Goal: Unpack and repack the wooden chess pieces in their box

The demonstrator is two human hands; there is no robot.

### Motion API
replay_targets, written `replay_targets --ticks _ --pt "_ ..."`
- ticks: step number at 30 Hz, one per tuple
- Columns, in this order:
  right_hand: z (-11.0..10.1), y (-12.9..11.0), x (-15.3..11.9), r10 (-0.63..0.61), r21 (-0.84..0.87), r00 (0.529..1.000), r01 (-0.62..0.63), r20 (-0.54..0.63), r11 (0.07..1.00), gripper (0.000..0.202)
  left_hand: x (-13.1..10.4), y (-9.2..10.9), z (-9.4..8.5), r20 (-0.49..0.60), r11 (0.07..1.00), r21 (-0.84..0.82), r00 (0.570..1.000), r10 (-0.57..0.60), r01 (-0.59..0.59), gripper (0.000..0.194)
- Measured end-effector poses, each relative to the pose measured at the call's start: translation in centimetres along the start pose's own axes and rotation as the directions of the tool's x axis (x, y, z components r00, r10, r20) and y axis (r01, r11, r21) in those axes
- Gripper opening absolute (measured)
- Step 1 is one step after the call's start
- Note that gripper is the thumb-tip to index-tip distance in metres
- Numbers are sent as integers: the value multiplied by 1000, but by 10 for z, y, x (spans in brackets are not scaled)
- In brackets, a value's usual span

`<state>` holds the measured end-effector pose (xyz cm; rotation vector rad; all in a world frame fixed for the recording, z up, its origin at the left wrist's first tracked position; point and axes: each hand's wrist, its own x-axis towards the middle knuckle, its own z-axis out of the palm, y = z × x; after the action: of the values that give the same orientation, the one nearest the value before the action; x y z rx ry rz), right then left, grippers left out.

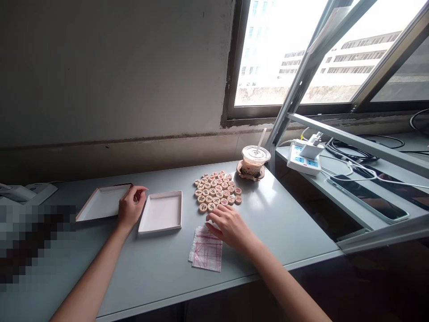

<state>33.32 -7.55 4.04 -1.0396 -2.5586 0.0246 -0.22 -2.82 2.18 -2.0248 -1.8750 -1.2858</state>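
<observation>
Nearest of all, low on the grey tabletop (pixel 284 223): a folded see-through sheet (pixel 206 257) with red lines on it. Looks thin, light and floppy, most likely slippery too. Would bend and slide if pushed, so best pinched at a loose edge or corner, or pressed flat with the whole palm. Just above it, the right hand (pixel 231 226), palm down, grip wide and holding nothing, fingers spread over the top edge of the sheet and reaching close to the round wooden pieces (pixel 217 191). Small, hard and light by the look of them, smooth on top, packed side by side in a neat bunch. Easy to knock apart; probably best picked up one at a time by the rim, between thumb and finger. Over to the left, the left hand (pixel 130 208), fingers curled at the near corner of a white tray (pixel 100 203); cannot tell if that grip holds the edge or only rests on it. Beside that hand, on its other side, a second white tray (pixel 161 212), shallow, with nothing in it. Both likely stiff card, light, easy to lift by a side wall. Behind the pieces, a drink cup (pixel 254 162) with a lid and straw. Off to the right, on a lower shelf, a power strip (pixel 303 158) and a phone (pixel 367 197).
</observation>
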Motion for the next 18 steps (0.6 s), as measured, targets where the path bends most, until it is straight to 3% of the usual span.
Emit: replay_targets --ticks 11,18 --pt "-2 -28 -50 309 291 950 -306 35 906 34 3 2 2 -133 993 -86 989 65 -77 17" --pt "-8 -32 -55 318 368 946 -321 70 873 40 2 -2 2 -132 993 -95 990 53 -66 15"
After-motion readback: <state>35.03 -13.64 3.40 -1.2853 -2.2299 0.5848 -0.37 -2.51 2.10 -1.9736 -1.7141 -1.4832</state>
